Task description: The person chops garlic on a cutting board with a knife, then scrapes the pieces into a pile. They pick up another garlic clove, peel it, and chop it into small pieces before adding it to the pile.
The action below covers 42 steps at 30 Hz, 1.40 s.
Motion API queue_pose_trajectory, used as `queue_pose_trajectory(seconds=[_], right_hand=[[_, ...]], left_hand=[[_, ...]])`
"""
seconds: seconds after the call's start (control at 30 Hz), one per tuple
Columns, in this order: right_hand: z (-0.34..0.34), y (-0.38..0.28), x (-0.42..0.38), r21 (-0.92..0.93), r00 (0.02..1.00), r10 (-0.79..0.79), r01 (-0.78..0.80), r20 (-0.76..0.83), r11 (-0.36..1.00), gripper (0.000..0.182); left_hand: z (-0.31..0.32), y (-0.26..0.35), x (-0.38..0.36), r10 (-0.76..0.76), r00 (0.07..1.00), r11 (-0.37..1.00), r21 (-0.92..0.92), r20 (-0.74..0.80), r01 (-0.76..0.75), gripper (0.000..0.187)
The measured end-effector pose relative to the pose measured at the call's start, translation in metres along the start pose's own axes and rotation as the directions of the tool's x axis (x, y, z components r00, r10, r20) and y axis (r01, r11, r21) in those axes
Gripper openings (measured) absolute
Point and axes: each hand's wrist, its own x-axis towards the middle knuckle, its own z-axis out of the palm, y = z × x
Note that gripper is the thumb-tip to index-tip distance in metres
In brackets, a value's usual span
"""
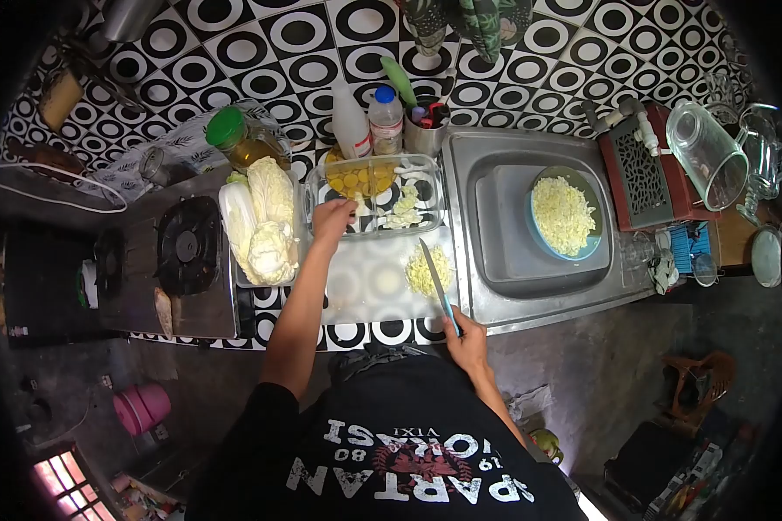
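Note:
My right hand (467, 339) grips a knife (438, 282) by its light blue handle, the blade pointing away over the white cutting board (356, 300). Beside the blade lies a small heap of chopped cabbage (426, 273). My left hand (334, 221) is over the near left part of a clear divided container (382, 233), its fingers pinched at a pale vegetable piece (361, 207). Orange-yellow round slices (347, 180) fill the container's far left part, and pale vegetable pieces (404, 204) lie in its right part.
Left of the board, a tray holds napa cabbage (271, 204) and a pale cauliflower-like head (272, 252). A bowl of chopped cabbage (562, 217) sits in the sink (504, 282). Bottles (385, 122) and a utensil cup (423, 141) stand behind. A stove (187, 243) is far left.

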Motion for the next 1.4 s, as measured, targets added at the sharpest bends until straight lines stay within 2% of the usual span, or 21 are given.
queue_pose_trajectory(seconds=[0.03, 0.07, 0.1, 0.17, 0.2, 0.3, 0.43, 0.5, 0.63, 0.73, 0.8, 0.83, 0.9, 0.93, 0.97, 1.03, 1.13, 1.23, 1.33, 1.37, 1.4], right_hand=[[0.0, -0.003, 0.0, 0.004, 1.0, 0.021, -0.021, 0.002, 1.0, 0.026], [0.001, -0.004, 0.0, 0.008, 0.999, 0.041, -0.041, 0.007, 0.999, 0.026], [0.002, -0.005, 0.001, 0.006, 0.999, 0.038, -0.038, 0.012, 0.999, 0.026], [0.004, -0.006, 0.002, -0.03, 0.997, 0.056, -0.054, 0.049, 0.998, 0.026], [0.005, -0.006, 0.002, -0.033, 0.997, 0.053, -0.052, 0.053, 0.998, 0.026], [0.01, -0.006, 0.004, -0.013, 0.999, -0.027, 0.027, 0.025, 1.0, 0.027], [0.007, -0.009, 0.004, -0.018, 0.999, 0.04, -0.04, 0.036, 0.999, 0.028], [0.006, -0.01, 0.003, -0.033, 0.995, 0.082, -0.08, 0.057, 0.996, 0.028], [0.008, -0.005, 0.002, -0.042, 0.999, 0.039, -0.038, 0.015, 0.998, 0.028], [0.012, 0.003, 0.002, -0.04, 1.0, 0.007, -0.008, -0.025, 0.999, 0.028], [0.014, 0.003, 0.0, -0.022, 0.999, 0.003, -0.004, -0.037, 1.0, 0.028], [0.013, 0.0, -0.001, -0.014, 0.999, 0.038, -0.038, -0.004, 0.999, 0.028], [0.008, -0.008, 0.009, -0.01, 0.998, 0.064, -0.064, 0.021, 0.998, 0.029], [0.006, -0.013, 0.01, -0.036, 0.993, 0.102, -0.1, 0.051, 0.994, 0.029], [0.006, -0.016, 0.004, -0.064, 0.986, 0.142, -0.136, 0.091, 0.989, 0.029], [0.01, -0.012, 0.014, -0.009, 0.998, 0.057, -0.057, 0.033, 0.998, 0.029], [0.006, -0.024, 0.005, -0.076, 0.981, 0.145, -0.136, 0.13, 0.988, 0.03], [0.01, -0.015, 0.001, -0.06, 0.991, 0.089, -0.083, 0.095, 0.995, 0.03], [0.011, -0.014, -0.003, -0.004, 0.99, 0.079, -0.079, 0.114, 0.997, 0.029], [0.011, -0.015, -0.004, -0.005, 0.99, 0.082, -0.082, 0.116, 0.997, 0.029], [0.011, -0.017, -0.005, -0.03, 0.982, 0.112, -0.109, 0.15, 0.994, 0.029]], left_hand=[[-0.005, -0.003, 0.0, 0.064, 0.995, 0.997, 0.058, -0.079, -0.059, 0.023], [-0.01, -0.006, 0.003, 0.082, 0.989, 0.975, 0.214, -0.126, -0.054, 0.018], [-0.012, -0.011, 0.003, 0.081, 0.988, 0.976, 0.21, -0.131, -0.052, 0.018], [-0.015, -0.02, 0.004, 0.348, 0.935, 0.819, 0.506, -0.062, -0.271, 0.017], [-0.014, -0.023, 0.007, 0.319, 0.947, 0.769, 0.591, -0.025, -0.244, 0.018], [-0.012, -0.024, 0.007, 0.353, 0.936, 0.763, 0.576, 0.007, -0.292, 0.017], [-0.009, -0.018, 0.005, 0.347, 0.937, 0.721, 0.65, -0.039, -0.24, 0.021], [-0.011, -0.024, 0.011, 0.34, 0.938, 0.667, 0.688, 0.06, -0.286, 0.018], [-0.013, -0.017, 0.015, 0.248, 0.968, 0.753, 0.621, 0.037, -0.216, 0.019], [-0.014, -0.015, 0.018, 0.295, 0.955, 0.798, 0.554, -0.014, -0.238, 0.022], [-0.014, -0.011, 0.017, 0.33, 0.938, 0.868, 0.425, -0.108, -0.256, 0.017], [-0.015, 0.0, 0.009, 0.328, 0.939, 0.868, 0.426, -0.107, -0.255, 0.017], [-0.015, 0.022, -0.001, 0.366, 0.921, 0.914, 0.238, -0.136, -0.329, 0.02], [-0.017, 0.018, 0.003, 0.461, 0.869, 0.878, 0.233, -0.181, -0.418, 0.018], [-0.02, 0.008, -0.002, 0.45, 0.875, 0.883, 0.236, -0.178, -0.406, 0.018], [-0.022, 0.016, -0.003, 0.465, 0.878, 0.818, 0.434, -0.115, -0.376, 0.018], [-0.021, 0.0, -0.019, 0.44, 0.894, 0.831, 0.415, -0.085, -0.37, 0.019], [-0.008, -0.006, -0.025, 0.458, 0.882, 0.857, 0.321, -0.117, -0.402, 0.016], [0.003, -0.013, -0.048, 0.5, 0.864, 0.775, 0.415, 0.057, -0.476, 0.01], [0.008, -0.026, -0.06, 0.505, 0.851, 0.794, 0.312, 0.142, -0.522, 0.01], [0.011, -0.019, -0.085, 0.335, 0.909, 0.829, 0.382, 0.248, -0.41, 0.013]])
